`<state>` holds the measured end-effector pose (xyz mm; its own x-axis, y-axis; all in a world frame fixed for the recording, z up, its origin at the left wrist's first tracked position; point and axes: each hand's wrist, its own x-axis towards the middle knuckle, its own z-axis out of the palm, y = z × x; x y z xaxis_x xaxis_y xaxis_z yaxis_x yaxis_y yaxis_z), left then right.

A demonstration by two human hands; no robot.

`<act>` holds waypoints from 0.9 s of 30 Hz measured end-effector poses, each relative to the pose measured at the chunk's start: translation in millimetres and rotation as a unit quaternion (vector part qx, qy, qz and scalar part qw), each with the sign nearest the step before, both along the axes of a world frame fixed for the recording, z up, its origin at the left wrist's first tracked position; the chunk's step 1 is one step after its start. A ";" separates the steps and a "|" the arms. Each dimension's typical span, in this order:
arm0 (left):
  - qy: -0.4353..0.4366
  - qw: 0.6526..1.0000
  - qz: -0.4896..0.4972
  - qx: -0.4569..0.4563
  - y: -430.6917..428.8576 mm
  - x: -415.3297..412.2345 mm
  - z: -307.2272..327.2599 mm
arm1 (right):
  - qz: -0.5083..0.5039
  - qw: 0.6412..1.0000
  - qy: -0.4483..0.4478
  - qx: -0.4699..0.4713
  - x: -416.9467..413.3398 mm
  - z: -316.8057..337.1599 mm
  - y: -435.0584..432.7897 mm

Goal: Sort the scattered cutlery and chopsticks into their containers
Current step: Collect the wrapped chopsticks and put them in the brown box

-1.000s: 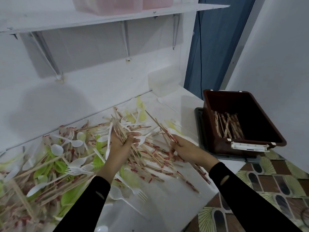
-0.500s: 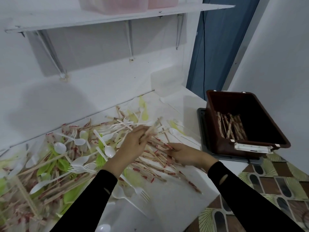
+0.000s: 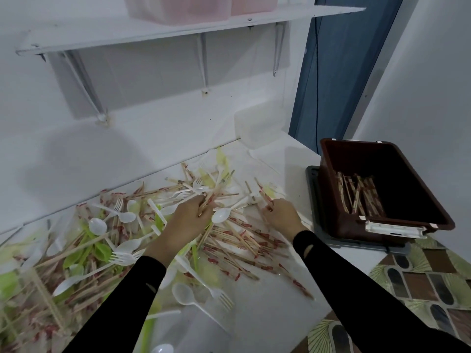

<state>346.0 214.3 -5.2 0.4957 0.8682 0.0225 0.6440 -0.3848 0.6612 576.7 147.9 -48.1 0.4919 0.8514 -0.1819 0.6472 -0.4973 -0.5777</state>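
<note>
Left hand [image 3: 188, 217]: fingers curled round a small bundle of chopsticks [image 3: 207, 203]. Right hand [image 3: 281, 216] pinches a couple more by their red-wrapped ends. Both hands are over the pile [image 3: 229, 240] on the worktop [image 3: 267, 301], left of the bin [image 3: 341, 225], and the right hand is the nearer to it. Held sticks point away from the person, roughly parallel to those in the bin, so I'd judge a plain sideways carry over the bin's left wall with little turning.
</note>
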 end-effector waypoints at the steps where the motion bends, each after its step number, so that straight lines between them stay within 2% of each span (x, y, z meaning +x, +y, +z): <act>1: -0.005 1.000 0.004 -0.010 -1.3 0.0 1.4 | 0.007 0.999 -0.032 -0.004 -5.6 -4.8 4.5; 4: -0.040 0.999 0.026 -0.021 -4.3 -3.8 4.8 | 0.031 0.990 -0.129 -0.039 -15.8 -18.3 10.3; 6: -0.073 0.996 0.038 -0.034 -2.7 -7.6 5.3 | 0.039 0.986 -0.152 -0.047 -17.1 -22.1 10.0; 11: -0.152 0.983 0.016 -0.099 1.4 -11.6 0.1 | 0.033 0.987 -0.137 -0.073 -0.1 -6.7 -7.2; 16: -0.124 0.987 0.027 -0.099 -0.8 1.8 -6.7 | 0.144 0.969 -0.138 -0.146 25.9 5.6 -36.3; 18: -0.133 0.984 0.042 -0.111 -5.0 10.3 -6.2 | 0.153 0.966 -0.135 -0.156 28.3 4.0 -40.9; 21: -0.162 0.980 0.041 -0.106 -12.9 23.3 -7.9 | 0.150 0.974 -0.109 -0.130 24.2 -1.0 -41.2; 24: -0.228 0.970 0.058 -0.060 -21.6 31.5 -3.1 | 0.165 0.980 -0.080 -0.074 13.3 -4.0 -38.6; 26: -0.298 0.952 0.052 -0.044 -24.6 33.6 0.5 | 0.149 0.988 -0.025 0.013 3.0 1.3 -34.6; 27: -0.336 0.940 0.042 -0.048 -26.7 34.1 1.7 | 0.125 0.988 0.030 0.083 -2.9 8.1 -32.4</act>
